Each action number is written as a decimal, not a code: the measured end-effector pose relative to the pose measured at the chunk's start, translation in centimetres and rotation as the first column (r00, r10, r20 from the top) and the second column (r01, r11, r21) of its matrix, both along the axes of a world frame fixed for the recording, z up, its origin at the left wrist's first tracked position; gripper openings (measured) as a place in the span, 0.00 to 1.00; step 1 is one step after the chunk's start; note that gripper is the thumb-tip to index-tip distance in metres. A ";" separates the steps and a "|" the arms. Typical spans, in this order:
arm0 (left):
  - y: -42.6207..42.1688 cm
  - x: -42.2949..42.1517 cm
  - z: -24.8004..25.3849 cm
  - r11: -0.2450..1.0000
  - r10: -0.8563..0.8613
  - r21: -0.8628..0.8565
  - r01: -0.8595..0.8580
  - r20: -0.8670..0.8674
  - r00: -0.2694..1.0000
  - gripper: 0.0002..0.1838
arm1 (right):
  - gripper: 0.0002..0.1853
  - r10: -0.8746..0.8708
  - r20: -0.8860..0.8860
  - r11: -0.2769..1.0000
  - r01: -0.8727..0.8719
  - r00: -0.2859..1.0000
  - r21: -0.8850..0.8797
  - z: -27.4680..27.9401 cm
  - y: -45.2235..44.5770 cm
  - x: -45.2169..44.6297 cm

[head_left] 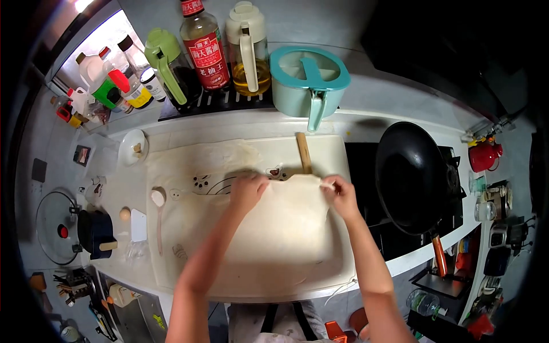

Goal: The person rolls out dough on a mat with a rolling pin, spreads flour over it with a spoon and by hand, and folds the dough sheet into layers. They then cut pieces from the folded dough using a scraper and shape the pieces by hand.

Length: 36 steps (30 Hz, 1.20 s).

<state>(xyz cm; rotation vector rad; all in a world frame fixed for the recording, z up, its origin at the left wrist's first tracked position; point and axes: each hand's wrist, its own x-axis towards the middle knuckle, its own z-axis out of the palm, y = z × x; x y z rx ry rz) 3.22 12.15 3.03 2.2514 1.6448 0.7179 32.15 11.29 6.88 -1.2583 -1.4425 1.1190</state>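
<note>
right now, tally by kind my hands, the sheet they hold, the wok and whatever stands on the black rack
Hands: 2 (left hand, right hand)
Held pale sheet: 1
Wok: 1
Containers on black rack: 4 (green-lidded jug, red-labelled bottle, cream-lidded jug, teal tub)
Total: 8

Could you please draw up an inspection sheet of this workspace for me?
Surface: printed mat on a pale counter.
Job's things: dough, a broad thin sheet; a wooden rod shows just beyond its far edge, perhaps partly hidden.
Clutter: spoon on the mat's left side; egg and dish left of the work area.
Hands: left hand and right hand both grip the dough's far edge.
Cables: thin white cord near the mat's near right corner; purpose unclear.
Surroundings: wok over the stove, right; bottles and teal container behind.
</note>
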 end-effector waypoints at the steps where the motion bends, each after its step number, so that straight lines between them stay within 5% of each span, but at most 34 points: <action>1: 0.8 0.0 0.3 0.986 0.084 0.148 -0.075 -0.055 0.995 0.10 | 0.12 -0.061 0.104 0.997 0.066 0.993 -0.044 -0.3 1.3 0.2; 2: 1.2 0.2 0.5 0.945 0.174 0.297 -0.139 -0.096 0.980 0.14 | 0.14 -0.116 0.209 0.988 0.135 0.971 -0.080 -0.7 2.1 0.4; 5: -0.5 0.4 1.8 0.963 0.216 0.167 -0.210 -0.020 0.976 0.18 | 0.16 -0.309 0.330 0.951 0.291 0.892 0.104 -2.7 2.6 0.4; 8: -4.2 0.3 1.2 0.988 0.090 0.127 -0.086 -0.020 0.996 0.16 | 0.16 -0.386 0.339 0.922 0.369 0.858 0.115 -4.9 1.0 0.8; 13: -8.8 1.9 -0.5 0.992 -0.006 0.126 -0.014 0.161 0.987 0.13 | 0.10 -0.358 0.280 0.933 0.331 0.891 0.138 -8.7 1.2 0.1; 16: -9.9 3.3 -1.6 0.995 -0.021 0.101 -0.002 0.231 0.973 0.13 | 0.16 -0.157 0.351 0.965 0.219 0.923 -0.142 -4.2 3.7 -2.7; 18: -10.3 4.0 -1.9 0.992 0.004 0.124 -0.037 0.257 0.966 0.14 | 0.19 -0.087 0.623 0.989 0.142 0.777 -0.039 -3.8 5.4 -4.6; 19: -10.5 3.9 -2.0 0.993 -0.014 0.116 -0.002 0.136 0.991 0.16 | 0.21 -0.065 0.737 0.996 0.088 0.673 0.007 -3.6 6.0 -5.4; 23: -12.4 4.1 -2.9 0.996 0.005 0.093 0.006 -0.124 0.992 0.23 | 0.19 -0.062 0.729 0.991 0.129 0.682 -0.037 -4.3 7.4 -5.5; 28: -13.3 3.2 -1.6 0.998 0.047 0.046 -0.041 -0.139 0.989 0.25 | 0.14 -0.332 0.810 0.942 0.213 0.483 0.260 -2.8 9.4 -2.2; 31: -14.6 0.9 -0.6 0.990 0.144 0.016 -0.143 -0.160 0.976 0.26 | 0.17 -0.294 0.878 0.941 -0.048 0.378 0.335 -3.8 10.3 0.4; 32: -15.2 -0.2 -0.3 0.983 0.180 0.003 -0.182 -0.169 0.969 0.26 | 0.20 -0.188 0.909 0.976 -0.032 0.371 0.215 -4.7 10.4 0.7; 34: -16.4 -2.7 -0.9 0.964 0.263 0.012 -0.264 -0.141 0.954 0.24 | 0.21 -0.399 0.839 0.881 -0.098 0.370 0.462 -3.6 7.8 -0.9; 36: -17.6 -5.7 -1.8 0.942 0.335 0.022 -0.334 -0.063 0.940 0.23 | 0.22 -0.353 0.705 0.889 -0.016 0.615 0.458 -2.4 4.4 -3.5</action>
